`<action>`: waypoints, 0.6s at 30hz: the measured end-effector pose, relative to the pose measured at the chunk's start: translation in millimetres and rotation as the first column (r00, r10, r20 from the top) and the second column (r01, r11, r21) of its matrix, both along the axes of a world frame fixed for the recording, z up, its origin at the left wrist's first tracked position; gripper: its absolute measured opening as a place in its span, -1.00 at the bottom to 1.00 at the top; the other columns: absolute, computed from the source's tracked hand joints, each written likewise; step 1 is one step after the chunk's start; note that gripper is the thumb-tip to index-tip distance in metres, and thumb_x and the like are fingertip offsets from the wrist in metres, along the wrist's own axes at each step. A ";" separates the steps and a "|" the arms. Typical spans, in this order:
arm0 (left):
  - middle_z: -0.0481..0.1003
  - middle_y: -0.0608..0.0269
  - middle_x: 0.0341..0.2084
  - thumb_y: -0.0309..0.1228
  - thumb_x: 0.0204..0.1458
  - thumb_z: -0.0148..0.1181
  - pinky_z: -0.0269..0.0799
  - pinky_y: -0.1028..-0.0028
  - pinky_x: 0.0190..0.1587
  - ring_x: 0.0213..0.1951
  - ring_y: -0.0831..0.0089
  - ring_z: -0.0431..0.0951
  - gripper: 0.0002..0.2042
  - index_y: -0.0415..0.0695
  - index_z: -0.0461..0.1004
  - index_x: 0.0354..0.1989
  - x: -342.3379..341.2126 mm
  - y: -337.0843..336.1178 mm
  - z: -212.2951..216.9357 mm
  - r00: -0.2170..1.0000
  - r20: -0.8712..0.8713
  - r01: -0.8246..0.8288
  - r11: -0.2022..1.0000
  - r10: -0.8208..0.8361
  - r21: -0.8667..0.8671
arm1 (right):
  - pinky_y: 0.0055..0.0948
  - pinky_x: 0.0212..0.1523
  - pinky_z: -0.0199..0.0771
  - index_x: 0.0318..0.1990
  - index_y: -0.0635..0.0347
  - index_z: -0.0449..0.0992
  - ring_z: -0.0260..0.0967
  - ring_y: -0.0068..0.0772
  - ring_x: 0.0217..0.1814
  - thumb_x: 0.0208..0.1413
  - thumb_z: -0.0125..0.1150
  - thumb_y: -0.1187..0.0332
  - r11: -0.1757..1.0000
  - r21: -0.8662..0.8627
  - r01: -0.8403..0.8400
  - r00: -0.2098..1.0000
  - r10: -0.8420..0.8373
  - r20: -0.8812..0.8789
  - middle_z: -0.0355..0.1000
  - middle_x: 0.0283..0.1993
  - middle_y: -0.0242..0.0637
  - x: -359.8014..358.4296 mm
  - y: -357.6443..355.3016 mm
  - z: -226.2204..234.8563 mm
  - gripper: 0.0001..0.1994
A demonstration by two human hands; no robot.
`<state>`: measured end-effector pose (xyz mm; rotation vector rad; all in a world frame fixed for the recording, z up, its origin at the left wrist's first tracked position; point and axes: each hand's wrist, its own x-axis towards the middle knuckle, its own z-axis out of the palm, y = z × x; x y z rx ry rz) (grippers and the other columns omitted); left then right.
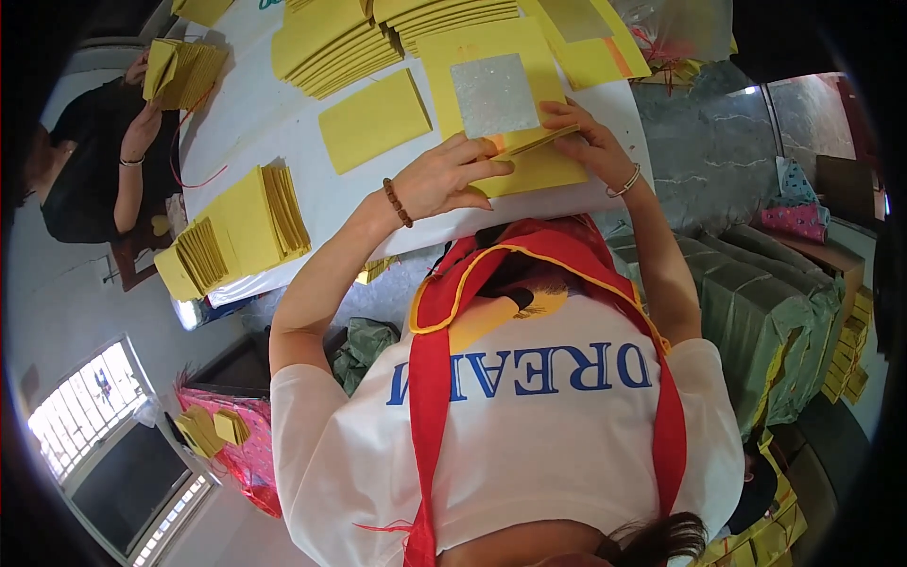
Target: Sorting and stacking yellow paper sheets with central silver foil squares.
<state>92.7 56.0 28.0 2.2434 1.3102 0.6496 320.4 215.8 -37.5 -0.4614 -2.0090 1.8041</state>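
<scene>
A yellow paper sheet [557, 76] with a silver square [494, 93] on it lies before me at the table's near edge. Its near part is partly folded up. My right hand [593, 146] is closed on the right end of the fold, thumb and fingers pinching it. At the fold's left end, my left hand [444, 180] has curled fingers on the paper, the thumb bent beneath them. A flat folded yellow paper [374, 121] rests left of the sheet. Beyond it are stacks of folded yellow paper [331, 47], and another sheet [614, 57] lies at far right.
More folded yellow stacks [246, 222] stand at the white table's [283, 142] left edge. Across the far left corner, another person's hand [140, 128] holds a yellow bundle [184, 76]. Green wrapped bales [756, 312] are at my right. A clear plastic bag [685, 28] sits at far right.
</scene>
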 end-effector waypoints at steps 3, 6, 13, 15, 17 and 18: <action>0.32 0.15 -0.05 -0.35 -0.26 0.32 0.33 0.33 -0.11 -0.17 0.19 0.34 -0.47 -0.03 0.36 0.00 0.1 -0.4 4.7 0.998 -0.057 0.016 1.000 -0.017 -0.019 | -0.32 0.31 -0.13 -0.07 0.09 0.47 -0.19 -0.23 0.40 0.01 0.14 0.40 1.000 0.027 -0.001 1.000 0.000 0.008 0.21 0.20 -0.33 0.0 1.4 -0.5 -0.72; 0.31 0.14 -0.04 -0.38 -0.24 0.31 0.32 0.32 -0.11 -0.16 0.18 0.34 -0.49 -0.03 0.36 0.00 -0.6 -1.1 6.1 0.997 -0.073 0.026 1.000 -0.027 -0.013 | -0.31 0.31 -0.13 -0.08 0.10 0.47 -0.19 -0.23 0.40 0.01 0.15 0.40 1.000 0.023 -0.006 1.000 0.006 -0.004 0.21 0.21 -0.33 -0.1 1.4 0.0 -0.72; 0.39 0.18 -0.16 -0.41 -0.12 0.20 0.38 0.37 -0.15 -0.23 0.25 0.39 -0.66 -0.07 0.41 -0.10 -4.4 -0.4 5.9 0.999 -0.049 0.013 0.999 -0.010 0.049 | -0.34 0.31 -0.13 -0.06 0.11 0.46 -0.20 -0.24 0.40 0.01 0.13 0.44 0.999 0.031 -0.039 0.999 0.038 0.011 0.20 0.21 -0.33 0.3 4.3 0.7 -0.72; 0.40 0.15 -0.16 -0.44 -0.11 0.19 0.38 0.36 -0.18 -0.24 0.23 0.41 -0.70 -0.09 0.42 -0.13 0.5 -1.9 7.7 0.997 -0.071 -0.021 0.996 0.027 0.090 | -0.33 0.31 -0.14 -0.06 0.11 0.46 -0.20 -0.26 0.41 0.01 0.13 0.44 1.000 0.009 -0.026 1.000 0.026 0.006 0.20 0.22 -0.33 0.2 2.6 2.2 -0.72; 0.41 0.12 -0.16 -0.47 -0.10 0.18 0.38 0.36 -0.21 -0.25 0.22 0.43 -0.73 -0.12 0.44 -0.16 5.0 -1.2 7.3 0.994 -0.091 -0.052 0.990 0.064 0.132 | -0.33 0.31 -0.15 -0.07 0.11 0.46 -0.21 -0.28 0.41 0.01 0.13 0.44 1.000 -0.012 -0.011 1.000 0.011 0.002 0.20 0.22 -0.33 0.6 1.2 2.3 -0.72; 0.42 0.14 -0.22 -0.48 -0.09 0.16 0.39 0.36 -0.24 -0.27 0.21 0.43 -0.79 -0.14 0.45 -0.22 6.9 -0.8 6.0 0.992 -0.110 -0.045 0.989 0.061 0.140 | -0.35 0.30 -0.13 -0.05 0.11 0.45 -0.20 -0.31 0.40 0.00 0.13 0.42 0.998 -0.067 -0.012 1.000 0.011 -0.016 0.20 0.21 -0.34 0.5 0.6 2.0 -0.70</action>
